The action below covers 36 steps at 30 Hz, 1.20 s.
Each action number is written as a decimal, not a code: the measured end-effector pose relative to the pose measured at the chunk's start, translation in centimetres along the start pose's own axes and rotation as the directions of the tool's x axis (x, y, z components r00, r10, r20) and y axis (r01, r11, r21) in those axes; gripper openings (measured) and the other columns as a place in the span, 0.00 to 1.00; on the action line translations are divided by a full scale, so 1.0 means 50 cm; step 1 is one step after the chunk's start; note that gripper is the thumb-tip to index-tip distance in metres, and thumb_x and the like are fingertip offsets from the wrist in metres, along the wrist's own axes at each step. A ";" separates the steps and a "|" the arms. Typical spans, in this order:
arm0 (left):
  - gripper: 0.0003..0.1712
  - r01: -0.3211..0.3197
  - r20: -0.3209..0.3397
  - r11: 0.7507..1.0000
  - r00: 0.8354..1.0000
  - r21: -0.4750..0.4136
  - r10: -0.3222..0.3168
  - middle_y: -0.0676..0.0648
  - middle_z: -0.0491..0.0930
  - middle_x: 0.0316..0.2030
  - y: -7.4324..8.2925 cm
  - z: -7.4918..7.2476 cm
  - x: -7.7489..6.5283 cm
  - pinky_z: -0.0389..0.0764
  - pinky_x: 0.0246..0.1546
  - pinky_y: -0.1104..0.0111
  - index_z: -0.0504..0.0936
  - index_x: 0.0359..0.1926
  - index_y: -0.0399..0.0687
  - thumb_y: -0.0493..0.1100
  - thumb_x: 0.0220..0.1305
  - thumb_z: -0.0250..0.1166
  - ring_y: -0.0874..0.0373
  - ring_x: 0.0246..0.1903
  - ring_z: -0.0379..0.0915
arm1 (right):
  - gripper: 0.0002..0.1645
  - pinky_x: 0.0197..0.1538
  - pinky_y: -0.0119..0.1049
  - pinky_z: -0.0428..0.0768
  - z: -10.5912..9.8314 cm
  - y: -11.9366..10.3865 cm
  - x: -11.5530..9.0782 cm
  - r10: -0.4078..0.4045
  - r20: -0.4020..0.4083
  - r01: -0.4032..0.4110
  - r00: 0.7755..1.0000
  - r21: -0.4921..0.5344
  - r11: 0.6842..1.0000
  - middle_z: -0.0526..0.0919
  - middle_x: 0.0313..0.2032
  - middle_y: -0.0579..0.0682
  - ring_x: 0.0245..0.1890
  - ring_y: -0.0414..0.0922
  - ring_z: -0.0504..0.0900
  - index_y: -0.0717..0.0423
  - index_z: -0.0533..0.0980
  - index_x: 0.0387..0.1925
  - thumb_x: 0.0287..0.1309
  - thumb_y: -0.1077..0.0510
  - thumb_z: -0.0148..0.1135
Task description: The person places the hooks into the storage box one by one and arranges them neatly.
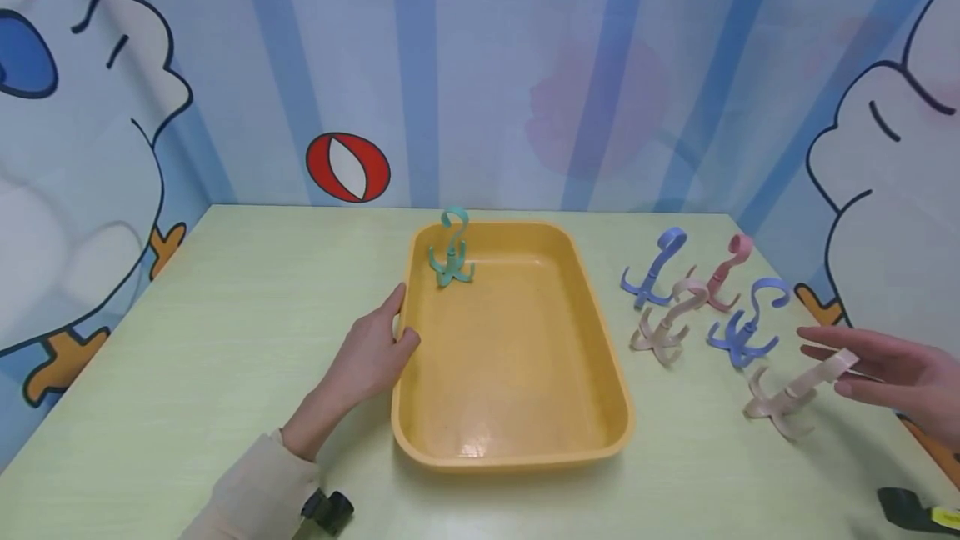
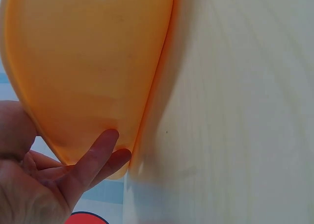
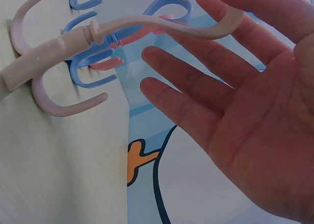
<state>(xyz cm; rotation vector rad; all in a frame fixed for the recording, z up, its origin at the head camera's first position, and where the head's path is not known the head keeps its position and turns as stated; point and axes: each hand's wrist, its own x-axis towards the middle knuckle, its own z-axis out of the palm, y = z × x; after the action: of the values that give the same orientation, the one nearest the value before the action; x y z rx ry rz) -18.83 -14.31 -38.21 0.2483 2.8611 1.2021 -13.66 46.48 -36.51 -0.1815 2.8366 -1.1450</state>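
Note:
My left hand [image 1: 378,350] grips the left rim of a yellow plastic tray [image 1: 517,463], thumb over the inside edge; in the left wrist view its fingers lie along the outer wall. Inside the tray's far left corner stands a teal multi-prong hook [image 1: 452,265]. On the right, my right hand [image 1: 892,373] has its fingers spread around the curled top of a beige hook [image 1: 787,400], which stands on its prongs. From the right wrist view, the fingers [image 3: 196,94] are straight beside that beige hook [image 3: 49,52], with the palm facing it.
Right of the tray stand two blue hooks [image 1: 742,340], a pink hook [image 1: 722,277] and another beige hook [image 1: 663,332], close together. A dark object with a yellow-green label [image 1: 900,508] lies at the lower right. Behind the table [image 1: 300,273] rises a printed blue backdrop [image 1: 480,73].

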 end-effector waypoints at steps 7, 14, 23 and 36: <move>0.45 -0.006 -0.009 1.000 1.000 0.009 0.006 0.33 0.69 0.75 0.003 -0.002 -0.002 0.78 0.32 0.68 0.50 0.83 0.33 0.39 0.68 0.51 0.55 0.32 0.77 | 0.32 0.43 0.26 0.81 0.006 -0.007 0.006 0.050 0.004 -0.050 0.999 0.040 0.998 0.75 0.57 0.12 0.50 0.17 0.79 0.53 0.69 0.77 0.76 0.56 0.62; 0.45 0.010 0.001 1.000 1.000 0.013 -0.010 0.34 0.68 0.76 0.003 0.000 -0.001 0.78 0.31 0.68 0.49 0.84 0.34 0.40 0.69 0.51 0.56 0.30 0.76 | 0.28 0.44 0.23 0.78 0.008 -0.011 0.006 0.046 0.035 -0.049 0.998 0.091 0.995 0.80 0.57 0.17 0.52 0.20 0.81 0.56 0.72 0.74 0.77 0.56 0.59; 0.45 0.017 0.002 1.000 1.000 0.000 -0.017 0.34 0.68 0.76 0.004 0.001 0.000 0.78 0.29 0.67 0.49 0.84 0.34 0.40 0.69 0.51 0.57 0.26 0.75 | 0.20 0.42 0.20 0.75 0.032 -0.021 0.003 0.068 -0.011 -0.066 0.998 0.147 0.987 0.87 0.50 0.24 0.49 0.20 0.82 0.58 0.81 0.65 0.76 0.59 0.60; 0.45 0.016 0.000 1.000 1.000 0.003 -0.016 0.34 0.67 0.76 0.004 0.001 -0.001 0.78 0.30 0.67 0.49 0.83 0.33 0.40 0.69 0.51 0.57 0.29 0.76 | 0.19 0.46 0.26 0.85 0.052 -0.016 0.005 -0.072 -0.017 0.072 0.997 0.431 0.899 0.90 0.51 0.33 0.49 0.32 0.89 0.60 0.84 0.60 0.77 0.69 0.52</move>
<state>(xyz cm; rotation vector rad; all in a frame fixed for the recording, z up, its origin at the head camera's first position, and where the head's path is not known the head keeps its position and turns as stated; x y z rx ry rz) -18.74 -14.15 -38.12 0.2248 2.8588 1.1954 -13.54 44.12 -37.83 -0.2561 2.5072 -1.7496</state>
